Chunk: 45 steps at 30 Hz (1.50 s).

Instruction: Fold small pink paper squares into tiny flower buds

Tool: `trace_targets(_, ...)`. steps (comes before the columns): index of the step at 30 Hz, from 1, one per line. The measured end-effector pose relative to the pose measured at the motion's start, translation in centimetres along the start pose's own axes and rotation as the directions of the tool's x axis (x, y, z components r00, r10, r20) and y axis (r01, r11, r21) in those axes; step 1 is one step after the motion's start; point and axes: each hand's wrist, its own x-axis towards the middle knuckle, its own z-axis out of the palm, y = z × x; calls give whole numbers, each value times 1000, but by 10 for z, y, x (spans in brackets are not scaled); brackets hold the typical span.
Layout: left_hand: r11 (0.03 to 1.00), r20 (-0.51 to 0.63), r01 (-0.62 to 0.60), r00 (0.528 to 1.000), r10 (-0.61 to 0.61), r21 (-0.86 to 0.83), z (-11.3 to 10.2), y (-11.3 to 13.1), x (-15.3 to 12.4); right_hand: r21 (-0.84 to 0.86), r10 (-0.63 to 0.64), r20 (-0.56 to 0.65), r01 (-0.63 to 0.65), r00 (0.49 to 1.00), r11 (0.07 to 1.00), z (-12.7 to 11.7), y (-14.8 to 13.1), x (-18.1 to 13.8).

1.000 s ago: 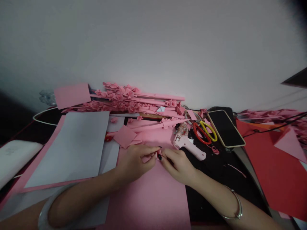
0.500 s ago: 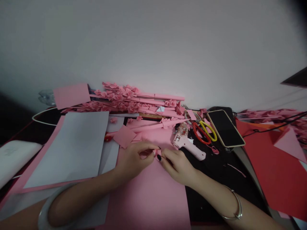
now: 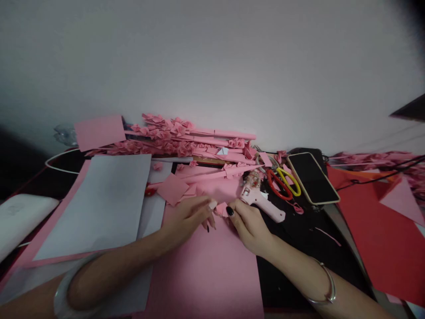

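Note:
Between my two hands is a small folded piece of pink paper point(image 3: 222, 209), held above a large pink sheet point(image 3: 209, 270). My right hand point(image 3: 249, 223) pinches its right side, thumb with a dark nail on top. At its left edge, the thumb and index finger of my left hand point(image 3: 189, 217) close on the paper, while the other fingers hang below. Pink paper squares point(image 3: 173, 189) lie just beyond my left hand. Past my right hand rests a pink glue gun point(image 3: 262, 201), its nozzle end smeared.
Scissors with red and yellow handles point(image 3: 283, 184) lie beside a phone point(image 3: 312, 177). Pink paper flowers on stems point(image 3: 175, 133) are piled along the wall. White sheets point(image 3: 96, 204) cover the left, near a white box-shaped device point(image 3: 23, 221); red paper point(image 3: 392, 239) lies right.
My hands have moved slightly apart, showing more of the folded pink paper. The lower fingers of my left hand have loosened and now show beneath it.

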Motion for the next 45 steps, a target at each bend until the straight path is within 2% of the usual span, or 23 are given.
trace_targets(4,997,77,38,996,-44,68,1,-3,1,36,-72,69,70,995,997,-1,-1,0)
trace_targets(8,995,132,50,989,-61,83,1,-3,0,76,-82,96,75,992,994,-2,-3,2)
trace_targets(23,986,137,69,986,-90,154,3,-2,1,194,-22,104,2,994,981,-2,-4,2)
trace_targets(37,970,125,20,991,-51,243,4,-1,0,173,-19,115,-1,993,985,-2,-4,3)
trace_targets(45,988,186,-1,982,-27,152,4,-1,2,173,19,68,-31,998,984,-1,-3,3)
